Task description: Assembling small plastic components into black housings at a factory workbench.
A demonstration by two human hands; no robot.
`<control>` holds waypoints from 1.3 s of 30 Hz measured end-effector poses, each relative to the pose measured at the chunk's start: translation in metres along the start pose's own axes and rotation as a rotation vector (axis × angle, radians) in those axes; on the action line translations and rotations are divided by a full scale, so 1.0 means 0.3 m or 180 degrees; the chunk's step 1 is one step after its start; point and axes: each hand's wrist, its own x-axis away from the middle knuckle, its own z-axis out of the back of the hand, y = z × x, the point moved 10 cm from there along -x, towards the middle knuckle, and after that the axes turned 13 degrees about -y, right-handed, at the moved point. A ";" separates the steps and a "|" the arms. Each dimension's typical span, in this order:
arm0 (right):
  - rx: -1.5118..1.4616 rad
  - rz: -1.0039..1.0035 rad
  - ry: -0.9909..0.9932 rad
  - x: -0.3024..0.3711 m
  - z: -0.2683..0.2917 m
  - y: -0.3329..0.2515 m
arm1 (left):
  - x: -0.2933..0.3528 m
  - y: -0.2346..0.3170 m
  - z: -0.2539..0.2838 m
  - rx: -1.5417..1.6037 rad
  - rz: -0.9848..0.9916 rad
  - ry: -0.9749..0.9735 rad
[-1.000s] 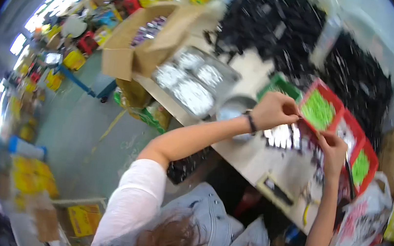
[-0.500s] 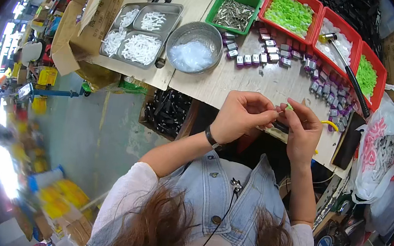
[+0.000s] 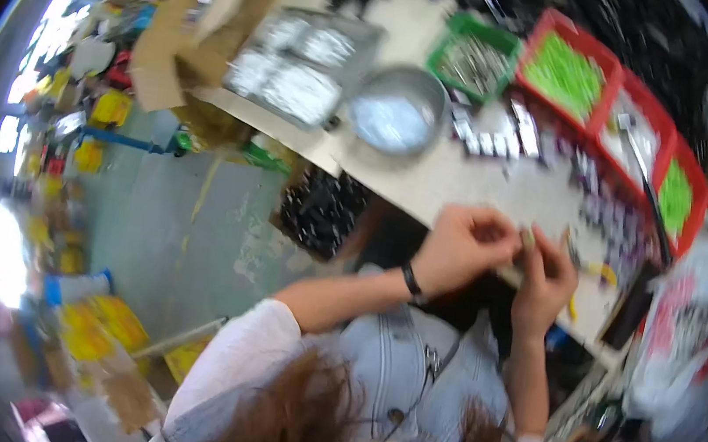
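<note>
Green is showing at the fingertips, where a small piece (image 3: 530, 237) is sitting between the thumb and forefinger of a worker's right hand (image 3: 543, 288), which are clamping it. Just beside it, the thumb and forefinger of the left hand (image 3: 455, 249) are forming a loop, tips together; blur is hiding whether anything is lying between them.

Handling so slight a piece well is probably calling for a light, even pinch on the right, the left tips staying close and both wrists steadying; squeezing hard would likely be risking a slip.

Beyond the fingers and slightly left, a green tray (image 3: 442, 48) is holding slender silvery pieces (image 3: 477, 64). Beyond them and to the right, three red trays (image 3: 609, 98) are standing in a row: the first is holding bright green pieces (image 3: 567, 70), the middle one white pieces (image 3: 649, 141), the last green again. A black-handled tool (image 3: 657, 218) is lying across the row. Left of the fingers, farther out, a round metal bowl (image 3: 427, 96) is cradling something pale; past it, a divided metal tray (image 3: 359, 54) is carrying white heaps (image 3: 299, 93), their shapes blurring. Between fingers and red trays, purple-and-silver parts (image 3: 614, 225) are covering part of the tabletop.
</note>
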 end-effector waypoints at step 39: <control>0.2789 0.1285 -0.0628 0.014 -0.128 -0.101 | 0.105 0.050 0.014 -0.3274 -0.2219 -0.0707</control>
